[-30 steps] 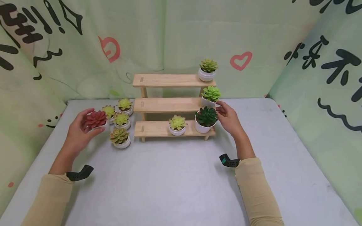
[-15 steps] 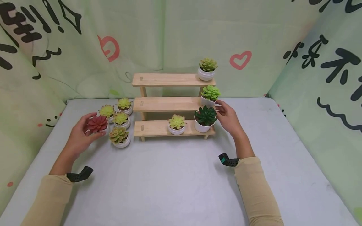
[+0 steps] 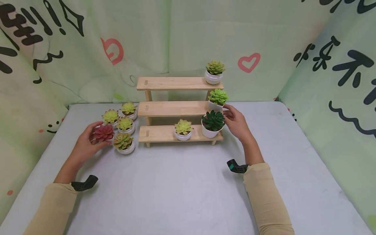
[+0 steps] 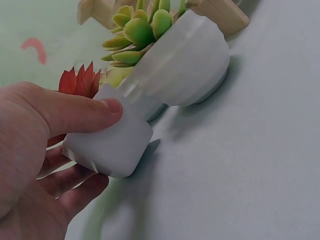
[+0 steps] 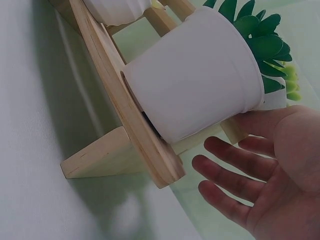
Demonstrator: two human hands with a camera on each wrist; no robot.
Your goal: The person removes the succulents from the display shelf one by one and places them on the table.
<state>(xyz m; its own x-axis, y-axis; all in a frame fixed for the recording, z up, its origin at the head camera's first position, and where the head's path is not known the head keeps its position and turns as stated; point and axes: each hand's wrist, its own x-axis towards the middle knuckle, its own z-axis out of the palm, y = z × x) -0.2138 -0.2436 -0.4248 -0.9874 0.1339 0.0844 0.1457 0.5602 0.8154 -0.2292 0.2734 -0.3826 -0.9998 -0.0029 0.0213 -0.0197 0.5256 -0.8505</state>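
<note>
The left hand (image 3: 85, 143) grips the white pot (image 4: 112, 140) of a red succulent (image 3: 103, 133), thumb on one side and fingers under the other. Beside it stands a yellow-green succulent in a white pot (image 4: 192, 60). At the right end of the wooden shelf (image 3: 173, 108), the right hand (image 3: 237, 124) has its fingers spread, loosely bent, next to the dark green succulent (image 3: 213, 120) and the bright green one (image 3: 218, 97). In the right wrist view the fingers (image 5: 240, 165) hold nothing; whether the thumb side touches a pot is unclear.
Several small potted succulents (image 3: 124, 124) cluster left of the shelf. One plant (image 3: 215, 68) stands on the top tier, and a yellow-green one (image 3: 183, 127) on the bottom tier. A printed green curtain (image 3: 188, 39) surrounds the white table (image 3: 176, 189).
The left hand has moved the red succulent down and slightly right, close against the clustered pots. The right hand has stayed in place beside the shelf.
</note>
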